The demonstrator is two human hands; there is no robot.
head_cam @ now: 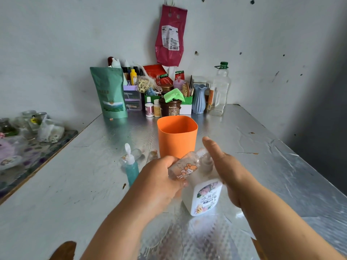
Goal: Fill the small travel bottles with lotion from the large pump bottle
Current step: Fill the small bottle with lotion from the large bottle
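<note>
While our left hand (161, 177) grips a tilted travel bottle (185, 166), presumably to catch lotion, our right hand (227, 171) covers the top of the pump bottle (206, 197) near the desk (75, 184) front edge, thumb raised, its grip hidden.

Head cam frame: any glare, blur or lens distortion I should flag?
Head view: patchy glare on the foil tabletop; wide-angle bending of its edges, dark vignette at right; soft blur on the travel bottle in the left hand; back clutter sharp.

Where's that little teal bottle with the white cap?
In the head view the teal bottle stands on the table, just left of the left hand and in front-left of the orange cup.
</note>
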